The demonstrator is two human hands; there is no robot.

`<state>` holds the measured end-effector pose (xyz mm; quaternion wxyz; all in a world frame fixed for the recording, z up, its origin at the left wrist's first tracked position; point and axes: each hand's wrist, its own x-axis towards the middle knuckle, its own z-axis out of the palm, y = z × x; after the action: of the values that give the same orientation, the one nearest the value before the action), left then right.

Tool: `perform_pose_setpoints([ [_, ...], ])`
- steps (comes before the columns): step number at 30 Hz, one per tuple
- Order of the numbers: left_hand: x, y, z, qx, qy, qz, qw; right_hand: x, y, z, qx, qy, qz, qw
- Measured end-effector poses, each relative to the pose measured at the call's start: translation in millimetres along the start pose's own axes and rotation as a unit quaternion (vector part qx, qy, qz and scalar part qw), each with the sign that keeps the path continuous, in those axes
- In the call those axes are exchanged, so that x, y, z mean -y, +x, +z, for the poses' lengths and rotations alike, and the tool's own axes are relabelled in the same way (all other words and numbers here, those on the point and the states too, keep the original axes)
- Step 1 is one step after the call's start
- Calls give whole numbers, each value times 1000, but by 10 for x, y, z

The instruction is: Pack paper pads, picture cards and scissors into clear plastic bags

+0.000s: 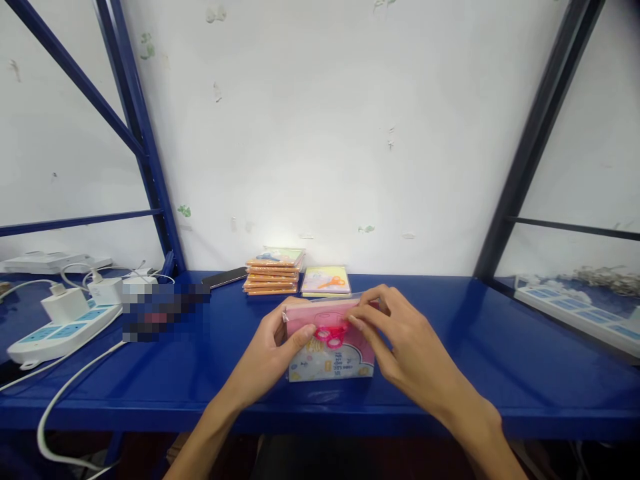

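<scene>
One pink packet (331,363) stands on its lower edge at the near middle of the blue shelf (500,373), held between both hands. It is wrapped in clear film, and one pair of pink scissors (330,335) shows on its front. The left hand (270,350) is curled round the packet's left edge, half closed, with its thumb pressed on the front face. The right hand (403,340) grips the upper right corner, its fingers bent over the top and the forefinger tip lying on the front just beside the scissors. Farther back, against the white wall (320,133), sits one stack of orange packets (273,279), about six high, though the layers are hard to separate. A single yellow packet (326,280) lies just to its right, and one dark phone (227,277) lies flat to its left. On the near left lies one white power strip (45,333) carrying two white adapters (64,304), and a second strip (575,310) lies far right.
</scene>
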<state>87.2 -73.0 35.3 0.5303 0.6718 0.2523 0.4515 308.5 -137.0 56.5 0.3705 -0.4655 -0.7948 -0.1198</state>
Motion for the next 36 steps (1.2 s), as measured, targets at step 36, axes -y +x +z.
perform_pose_setpoints([
  [36,175,79,-53,-62,-52,49,995,-414,27,-1,22,284,118,951],
])
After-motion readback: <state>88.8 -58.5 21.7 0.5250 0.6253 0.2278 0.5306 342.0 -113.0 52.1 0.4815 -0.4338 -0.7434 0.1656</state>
